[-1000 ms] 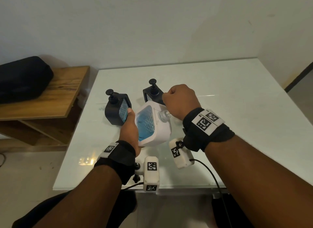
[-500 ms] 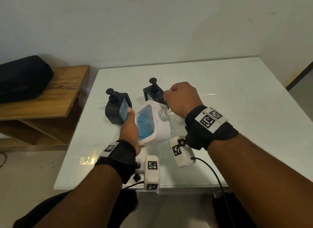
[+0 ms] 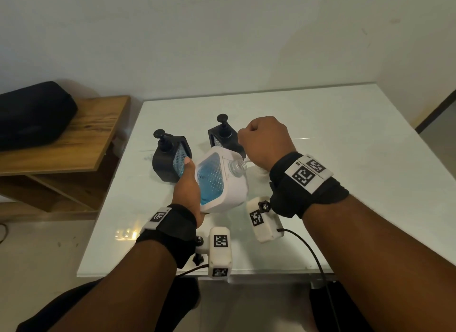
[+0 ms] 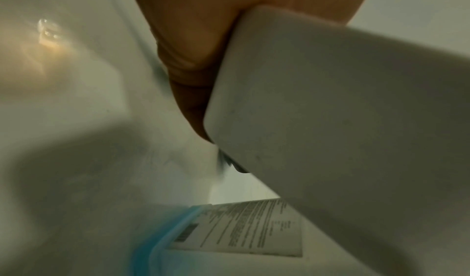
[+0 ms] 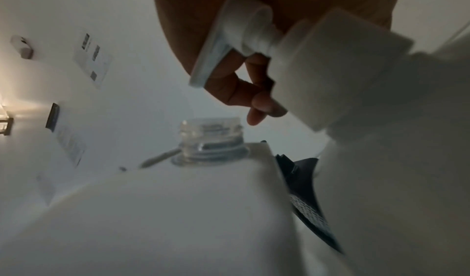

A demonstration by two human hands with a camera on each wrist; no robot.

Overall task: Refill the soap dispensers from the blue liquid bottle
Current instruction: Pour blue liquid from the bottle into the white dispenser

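Three soap dispensers sit on the white table [image 3: 345,124], all toward its left side. L hand [image 3: 187,186] grips the white dispenser [image 3: 222,183] from its left, thumb up along the clear front window, which shows blue liquid filling roughly the lower part; this one is tilted and sits closest to the near edge. In the left wrist view the palm [image 4: 193,45] is wrapped against the white body [image 4: 330,119], and a blurred labelled container w/ a blue band [image 4: 229,232] lies on the surface just below it, possibly the blue liquid bottle, but too soft to be sure. Its clear threaded neck [image 3: 237,168] is uncapped. R hand [image 3: 266,140] is fisted just above and right of that neck; the right wrist view shows its fingers [image 5: 254,99] curled round the white pump head [image 5: 244,39], held clear of the open neck [image 5: 211,137], w/ the pump's collar beside the fingertips. Two black dispensers stand upright behind: one [image 3: 170,158] touching or just beside the L thumb, the other [image 3: 223,136] partly hidden by the R fist. Off the table's left edge, a wooden shelf [image 3: 93,139] carries a black case [image 3: 32,114]. Both wrists wear black straps w/ white marker tags.
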